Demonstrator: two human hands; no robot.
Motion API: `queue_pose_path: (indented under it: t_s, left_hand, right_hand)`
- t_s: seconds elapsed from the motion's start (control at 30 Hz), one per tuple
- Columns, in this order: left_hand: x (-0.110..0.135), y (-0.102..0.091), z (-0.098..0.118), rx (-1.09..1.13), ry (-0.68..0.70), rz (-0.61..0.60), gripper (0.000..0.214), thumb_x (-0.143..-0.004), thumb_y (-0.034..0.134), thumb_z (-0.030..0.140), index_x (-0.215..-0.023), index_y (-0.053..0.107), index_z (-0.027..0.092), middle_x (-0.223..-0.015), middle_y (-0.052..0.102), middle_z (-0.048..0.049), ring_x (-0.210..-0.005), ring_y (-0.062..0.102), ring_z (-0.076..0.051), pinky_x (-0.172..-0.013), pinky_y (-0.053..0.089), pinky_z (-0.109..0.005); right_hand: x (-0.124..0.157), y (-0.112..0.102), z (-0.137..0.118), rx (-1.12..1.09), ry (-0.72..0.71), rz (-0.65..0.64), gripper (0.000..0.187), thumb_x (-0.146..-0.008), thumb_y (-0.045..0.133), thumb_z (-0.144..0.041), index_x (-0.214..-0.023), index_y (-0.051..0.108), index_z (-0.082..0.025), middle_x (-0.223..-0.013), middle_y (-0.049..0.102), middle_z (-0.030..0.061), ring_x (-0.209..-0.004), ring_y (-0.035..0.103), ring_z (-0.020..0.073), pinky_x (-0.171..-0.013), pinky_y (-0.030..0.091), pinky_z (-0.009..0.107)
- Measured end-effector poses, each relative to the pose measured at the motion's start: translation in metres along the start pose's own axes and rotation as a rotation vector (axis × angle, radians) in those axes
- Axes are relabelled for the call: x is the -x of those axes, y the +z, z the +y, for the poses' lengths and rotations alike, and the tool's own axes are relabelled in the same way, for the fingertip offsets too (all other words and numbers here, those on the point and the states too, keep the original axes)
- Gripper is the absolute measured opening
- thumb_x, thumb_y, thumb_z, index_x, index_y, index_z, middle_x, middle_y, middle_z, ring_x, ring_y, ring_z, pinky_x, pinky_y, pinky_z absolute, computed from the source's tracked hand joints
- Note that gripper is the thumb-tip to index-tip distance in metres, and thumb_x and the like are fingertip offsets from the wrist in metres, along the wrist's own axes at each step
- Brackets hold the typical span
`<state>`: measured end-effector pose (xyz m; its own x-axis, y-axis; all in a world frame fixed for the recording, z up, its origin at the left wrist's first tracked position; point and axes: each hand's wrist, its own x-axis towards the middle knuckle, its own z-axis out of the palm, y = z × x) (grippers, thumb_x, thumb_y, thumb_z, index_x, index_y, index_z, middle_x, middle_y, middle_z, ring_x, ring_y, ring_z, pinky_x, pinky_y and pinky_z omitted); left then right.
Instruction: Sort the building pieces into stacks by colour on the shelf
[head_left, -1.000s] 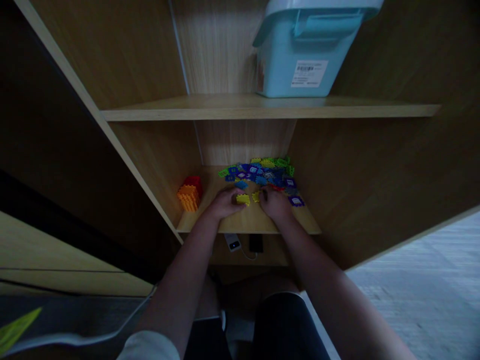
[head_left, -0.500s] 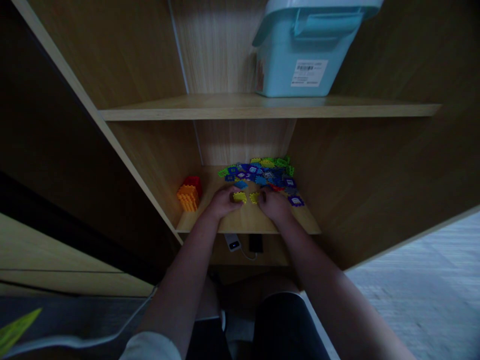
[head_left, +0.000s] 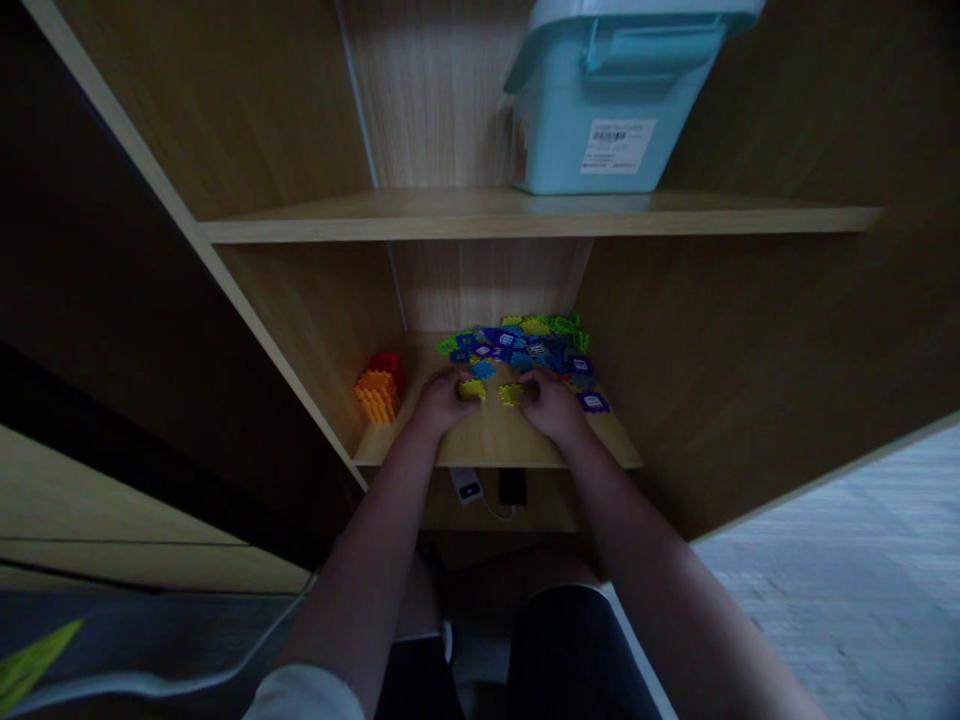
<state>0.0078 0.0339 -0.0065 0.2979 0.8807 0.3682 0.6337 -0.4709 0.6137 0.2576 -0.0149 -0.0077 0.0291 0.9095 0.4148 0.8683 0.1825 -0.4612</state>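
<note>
Both of my hands reach into the lower compartment of a wooden shelf unit. My left hand is closed round a small yellow plastic tile. My right hand pinches another yellow tile a little apart from the first. Just behind them lies a spread of several flat toothed tiles in blue, green, yellow and purple. One purple tile lies by my right hand.
A stack of orange and red tiles stands at the left of the lower shelf board. A pale blue lidded bin sits on the upper shelf. Two small devices lie below the shelf edge. Grey floor lies to the right.
Both hands have slid slightly farther back toward the tile spread, each carrying its yellow tile; the gap between the two tiles has widened a little.
</note>
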Motion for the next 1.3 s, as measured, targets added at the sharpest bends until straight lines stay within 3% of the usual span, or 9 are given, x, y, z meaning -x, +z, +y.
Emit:
queue_pose_path:
  t_s: [0.1, 0.23, 0.5, 0.7, 0.9, 1.1, 1.3]
  left_hand:
    - [0.001, -0.003, 0.002, 0.008, 0.041, -0.025, 0.035, -0.077, 0.086, 0.025, -0.110, 0.075, 0.027, -0.118, 0.080, -0.0045, -0.114, 0.073, -0.029, -0.107, 0.058, -0.048]
    - [0.002, -0.005, 0.004, 0.003, 0.022, -0.033, 0.033, -0.077, 0.086, 0.026, -0.108, 0.076, 0.026, -0.115, 0.080, -0.0048, -0.110, 0.074, -0.030, -0.104, 0.058, -0.047]
    - [0.001, -0.004, 0.002, 0.006, 0.022, -0.033, 0.036, -0.076, 0.086, 0.024, -0.111, 0.076, 0.026, -0.117, 0.081, -0.0056, -0.113, 0.073, -0.029, -0.108, 0.057, -0.049]
    - [0.002, -0.002, 0.002, 0.084, 0.101, -0.092, 0.041, -0.078, 0.089, 0.029, -0.116, 0.074, 0.025, -0.126, 0.079, -0.0055, -0.121, 0.073, -0.029, -0.112, 0.055, -0.046]
    - [0.002, 0.001, 0.005, 0.162, 0.184, -0.179, 0.048, -0.079, 0.089, 0.037, -0.122, 0.072, 0.025, -0.130, 0.078, -0.0069, -0.122, 0.072, -0.029, -0.113, 0.054, -0.046]
    - [0.002, -0.005, -0.009, 0.345, 0.162, -0.143, 0.069, -0.078, 0.092, 0.041, -0.139, 0.066, 0.022, -0.146, 0.068, -0.0138, -0.138, 0.063, -0.033, -0.124, 0.044, -0.053]
    - [0.002, -0.009, -0.022, 0.471, 0.164, -0.220, 0.074, -0.075, 0.094, 0.033, -0.142, 0.063, 0.021, -0.145, 0.068, -0.0144, -0.138, 0.063, -0.032, -0.125, 0.045, -0.053]
  right_hand:
    - [0.000, -0.001, 0.004, -0.056, -0.100, -0.073, 0.034, -0.085, 0.071, -0.013, -0.117, 0.073, -0.027, -0.129, 0.076, 0.0054, -0.119, 0.072, 0.0243, -0.106, 0.056, 0.038]
    - [0.002, -0.001, 0.004, -0.054, -0.129, -0.127, 0.025, -0.087, 0.075, -0.017, -0.110, 0.076, -0.028, -0.126, 0.077, 0.0046, -0.115, 0.073, 0.0242, -0.104, 0.057, 0.038]
    - [0.003, 0.002, 0.002, -0.035, -0.079, -0.078, 0.021, -0.091, 0.078, -0.027, -0.112, 0.075, -0.026, -0.120, 0.079, 0.0070, -0.110, 0.074, 0.0253, -0.100, 0.056, 0.038]
    - [0.004, -0.002, -0.003, -0.205, -0.079, 0.045, 0.032, -0.091, 0.074, -0.029, -0.121, 0.067, -0.022, -0.120, 0.078, 0.0087, -0.107, 0.073, 0.0257, -0.097, 0.056, 0.039]
    - [0.006, -0.003, -0.006, -0.376, -0.161, 0.049, 0.032, -0.089, 0.074, -0.034, -0.118, 0.065, -0.024, -0.112, 0.077, 0.0064, -0.095, 0.072, 0.0244, -0.087, 0.057, 0.038]
    - [0.004, 0.005, -0.001, -0.456, -0.206, 0.008, 0.032, -0.091, 0.074, -0.038, -0.118, 0.063, -0.027, -0.120, 0.076, 0.0081, -0.105, 0.072, 0.0273, -0.095, 0.056, 0.044]
    - [0.000, 0.009, -0.002, -0.477, -0.227, -0.072, 0.035, -0.092, 0.075, -0.040, -0.121, 0.062, -0.026, -0.119, 0.076, 0.0081, -0.095, 0.072, 0.0241, -0.089, 0.057, 0.040]
